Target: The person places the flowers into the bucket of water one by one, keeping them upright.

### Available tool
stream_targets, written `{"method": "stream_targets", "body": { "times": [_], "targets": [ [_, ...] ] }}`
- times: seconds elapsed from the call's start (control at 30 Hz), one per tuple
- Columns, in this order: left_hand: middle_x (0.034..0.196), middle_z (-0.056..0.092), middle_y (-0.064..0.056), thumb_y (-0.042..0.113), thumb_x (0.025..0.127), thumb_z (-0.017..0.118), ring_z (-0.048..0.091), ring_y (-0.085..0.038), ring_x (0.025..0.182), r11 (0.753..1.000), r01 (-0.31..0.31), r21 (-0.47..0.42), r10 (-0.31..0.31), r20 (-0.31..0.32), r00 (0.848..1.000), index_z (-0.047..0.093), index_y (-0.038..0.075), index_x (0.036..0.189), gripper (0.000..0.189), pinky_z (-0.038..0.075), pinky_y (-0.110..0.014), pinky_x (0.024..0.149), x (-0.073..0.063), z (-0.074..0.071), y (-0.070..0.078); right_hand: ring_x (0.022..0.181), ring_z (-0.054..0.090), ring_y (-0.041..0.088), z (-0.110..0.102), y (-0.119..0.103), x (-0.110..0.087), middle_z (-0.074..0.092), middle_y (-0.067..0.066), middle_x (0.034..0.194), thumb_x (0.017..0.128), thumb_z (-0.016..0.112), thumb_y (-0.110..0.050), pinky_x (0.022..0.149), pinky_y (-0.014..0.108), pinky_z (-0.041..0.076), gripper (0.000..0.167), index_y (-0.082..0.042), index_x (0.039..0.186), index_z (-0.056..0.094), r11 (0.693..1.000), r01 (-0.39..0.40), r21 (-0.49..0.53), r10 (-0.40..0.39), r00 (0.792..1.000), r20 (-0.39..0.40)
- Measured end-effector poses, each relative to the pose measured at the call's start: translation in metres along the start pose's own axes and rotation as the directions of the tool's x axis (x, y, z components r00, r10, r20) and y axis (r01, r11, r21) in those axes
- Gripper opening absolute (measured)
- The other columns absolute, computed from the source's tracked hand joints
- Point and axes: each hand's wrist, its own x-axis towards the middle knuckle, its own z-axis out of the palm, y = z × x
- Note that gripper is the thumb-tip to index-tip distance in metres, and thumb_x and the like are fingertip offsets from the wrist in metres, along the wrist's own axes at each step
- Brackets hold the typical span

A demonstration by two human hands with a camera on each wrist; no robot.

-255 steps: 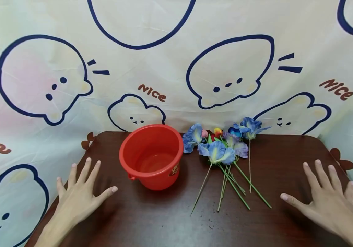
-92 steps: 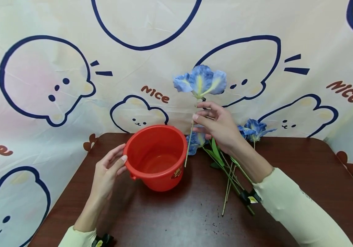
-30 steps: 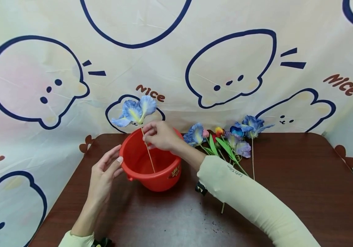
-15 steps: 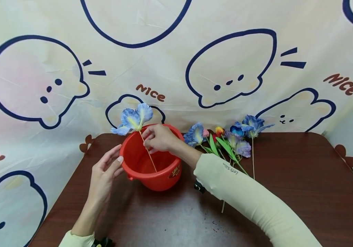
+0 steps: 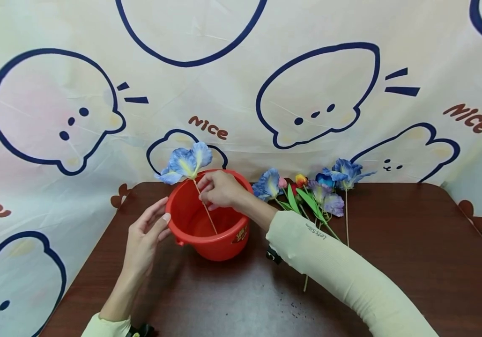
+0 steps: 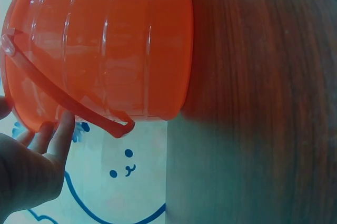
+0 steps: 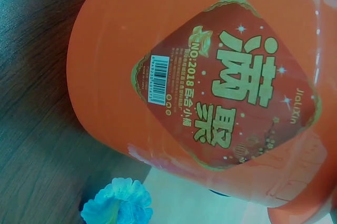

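A red plastic bucket (image 5: 212,252) stands upright on the table, its handle (image 6: 58,95) hanging down the outside in the left wrist view. My left hand (image 5: 141,238) holds the bucket's left rim between thumb and fingers. Over the bucket's mouth, my right hand (image 5: 221,188) pinches the stem of a blue artificial iris (image 5: 183,163). The iris leans left, its bloom above the back-left rim and its stem end down inside the bucket. Whether that end touches the bottom, I cannot tell. The right wrist view shows the bucket's label (image 7: 226,84) but not my right hand.
Right of the bucket lie several artificial flowers: a blue iris (image 5: 268,184), a purple one (image 5: 332,204), another blue iris (image 5: 344,173) and small tulips (image 5: 301,180). My right forearm crosses over some stems. A printed cloth (image 5: 241,93) hangs behind the brown table (image 5: 413,243).
Both hands lay spread at the table's sides earliest. The left took the bucket's rim; the right lifted a blue iris and brought it left into the bucket. Over the last half second, little moved.
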Motion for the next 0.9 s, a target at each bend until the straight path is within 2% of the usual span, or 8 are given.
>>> {"method": "stream_targets", "body": {
  "times": [0.23, 0.47, 0.7, 0.9],
  "targets": [
    [0.138, 0.065, 0.003, 0.029, 0.109, 0.063, 0.072, -0.002, 0.115, 1.000, 0.019, 0.012, -0.019, -0.005, 1.000, 0.050, 0.010, 0.159, 0.055, 0.063, -0.020, 0.090, -0.002, 0.001, 0.000, 0.098, 0.077, 0.026, 0.001, -0.001, -0.004, 0.076, 0.010, 0.107, 0.102, 0.071, -0.009, 0.081, 0.034, 0.068, 0.027, -0.004, 0.128, 0.067, 0.999, -0.023, -0.036, 0.022, 0.999, -0.036],
    [0.138, 0.065, 0.006, 0.030, 0.109, 0.063, 0.072, -0.001, 0.116, 0.999, 0.028, 0.022, -0.028, 0.000, 1.000, 0.051, 0.013, 0.159, 0.054, 0.063, -0.020, 0.090, -0.002, 0.001, -0.001, 0.115, 0.075, 0.038, -0.005, -0.006, -0.018, 0.074, 0.013, 0.113, 0.101, 0.073, -0.012, 0.090, 0.044, 0.068, 0.032, -0.002, 0.131, 0.064, 0.999, -0.037, 0.004, 0.037, 0.999, -0.026],
    [0.141, 0.064, 0.004, 0.030, 0.110, 0.063, 0.072, -0.001, 0.117, 1.000, 0.019, 0.023, -0.019, 0.004, 1.000, 0.050, 0.013, 0.160, 0.055, 0.062, -0.020, 0.091, -0.002, 0.001, -0.001, 0.110, 0.077, 0.040, -0.011, -0.008, -0.029, 0.074, 0.013, 0.114, 0.101, 0.074, -0.013, 0.079, 0.034, 0.068, 0.035, -0.004, 0.132, 0.064, 1.000, -0.011, 0.021, 0.012, 1.000, -0.018],
    [0.143, 0.063, 0.002, 0.031, 0.109, 0.063, 0.072, 0.001, 0.117, 0.999, 0.020, 0.028, -0.020, -0.002, 1.000, 0.049, 0.013, 0.160, 0.056, 0.062, -0.020, 0.090, -0.002, 0.000, 0.000, 0.109, 0.078, 0.036, -0.016, -0.010, -0.039, 0.073, 0.014, 0.116, 0.101, 0.074, -0.013, 0.080, 0.035, 0.069, 0.038, -0.003, 0.137, 0.063, 0.999, 0.016, 0.038, -0.015, 1.000, -0.020]
  ]
}}
